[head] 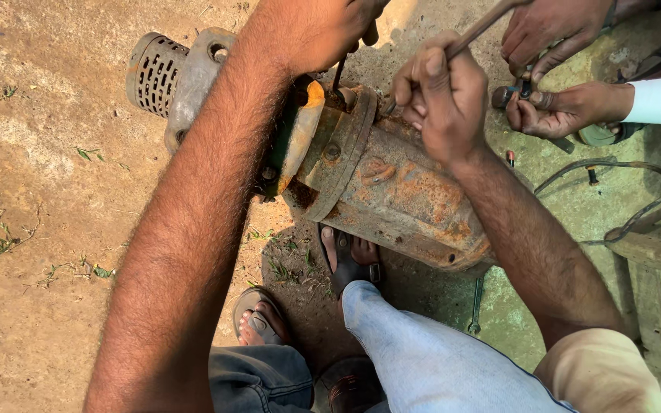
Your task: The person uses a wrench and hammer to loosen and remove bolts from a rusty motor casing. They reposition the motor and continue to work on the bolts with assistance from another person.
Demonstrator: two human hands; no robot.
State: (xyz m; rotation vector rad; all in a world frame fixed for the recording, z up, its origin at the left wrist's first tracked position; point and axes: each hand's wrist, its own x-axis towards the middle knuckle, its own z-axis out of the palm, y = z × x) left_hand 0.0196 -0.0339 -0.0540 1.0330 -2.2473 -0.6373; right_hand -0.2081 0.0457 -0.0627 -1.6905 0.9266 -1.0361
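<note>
The rusty pump motor lies on its side on the bare dirt ground, its long axis running from the perforated strainer cap toward the upper left corner of the patch down to the blunt rear end near the person's knee in pale jeans. Both of the person's hands sit right at the flange joint in the middle of that body, so neither has far to go. The right hand is clenched round a thin metal rod whose lower tip presses at the flange from above; the rod slants up and away to the right and its top is cut off by the frame edge. The left hand is closed on a dark slim tool pointing straight down at the same joint, though the fingers are partly out of frame and the tool's tip is hidden. A co-worker's two hands fiddle with a small fitting just beyond the motor. A spanner lies under the motor's rear, and a dark cable loops off to the right.
</note>
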